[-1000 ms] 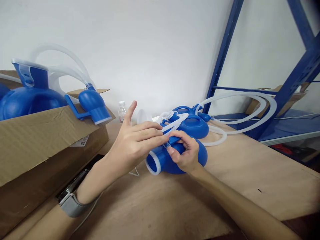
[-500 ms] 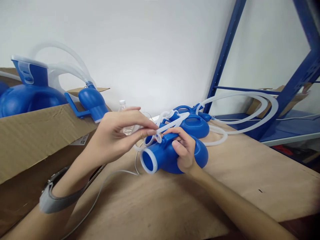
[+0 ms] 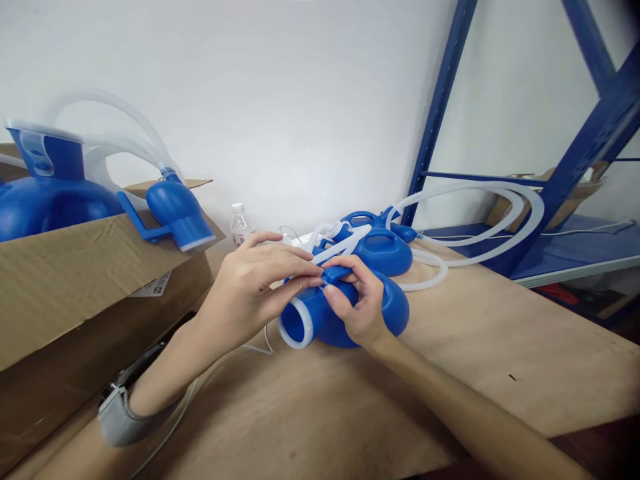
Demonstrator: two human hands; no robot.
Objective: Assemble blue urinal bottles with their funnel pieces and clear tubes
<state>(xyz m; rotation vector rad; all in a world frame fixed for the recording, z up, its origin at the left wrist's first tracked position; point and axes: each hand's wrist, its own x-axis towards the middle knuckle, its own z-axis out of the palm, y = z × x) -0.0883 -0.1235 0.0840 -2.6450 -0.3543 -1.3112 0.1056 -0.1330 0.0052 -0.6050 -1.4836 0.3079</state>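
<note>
A blue bottle (image 3: 337,327) with a white-rimmed mouth lies on its side on the wooden table, its mouth facing left and toward me. My right hand (image 3: 363,303) is wrapped round the bottle's handle, thumb and fingers at the handle's near end. My left hand (image 3: 270,277) pinches a small clear piece between thumb and fingertips, right at that handle end, touching or nearly touching my right thumb. Most of the small piece is hidden by the fingers. Behind lie another blue bottle (image 3: 385,253) and white tubing (image 3: 350,243).
At the left, a cardboard box (image 3: 100,267) holds blue bottles, with a blue spout part (image 3: 177,210) on its edge. A clear water bottle (image 3: 239,223) stands behind my left hand. Coiled tubing (image 3: 533,220) reaches toward the blue shelf (image 3: 565,247). A thin cable (image 3: 170,430) crosses the wooden table (image 3: 475,347).
My left hand has come in to the handle's end, bringing the small clear piece against it. My right thumb has shifted left toward it. The view has turned slightly.
</note>
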